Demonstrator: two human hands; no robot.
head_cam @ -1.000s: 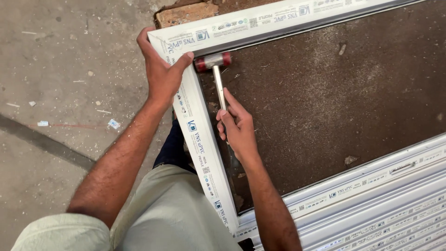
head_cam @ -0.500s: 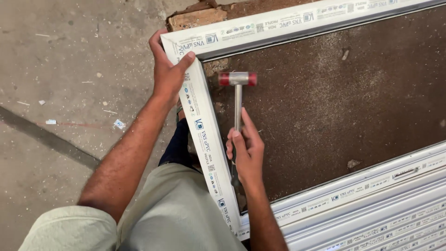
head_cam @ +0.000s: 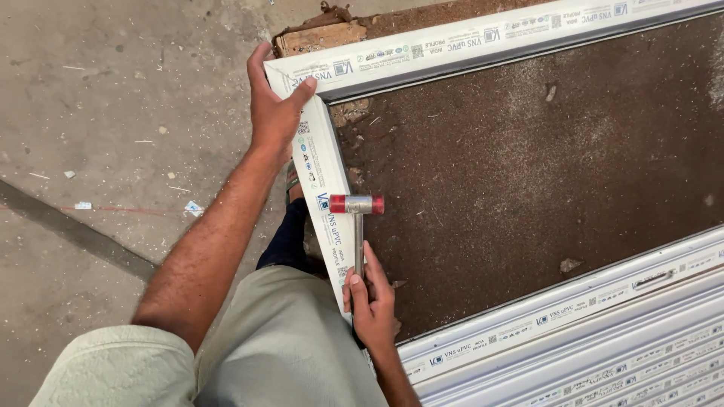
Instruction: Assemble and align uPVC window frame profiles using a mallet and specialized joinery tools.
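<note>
You stand over a grey concrete floor [head_cam: 98, 113], dusty and flecked with small scraps of paper, with a dark strip running across it at the near left; to the right lies a rough brown board [head_cam: 528, 166], crumbly and speckled, which serves as the surface under the work.

On that board rests a white plastic window frame [head_cam: 452, 45], its far rail running left to right and its left rail [head_cam: 324, 188] coming toward you, the two meeting at a mitred corner at the far left; printed film covers both rails.

Your left hand [head_cam: 275, 113] has its grip closed around that corner, thumb on top; your right hand [head_cam: 371, 301] has its grip wrapped tight on the handle of a small mallet [head_cam: 357, 205], whose metal head with red end caps touches the inner edge of the left rail.

At the near right lie more white profiles [head_cam: 603, 332], stacked side by side; a chipped block of wood [head_cam: 320, 36] peeks out beyond the corner; your pale-trousered knee [head_cam: 286, 339] hides the near end of the left rail.
</note>
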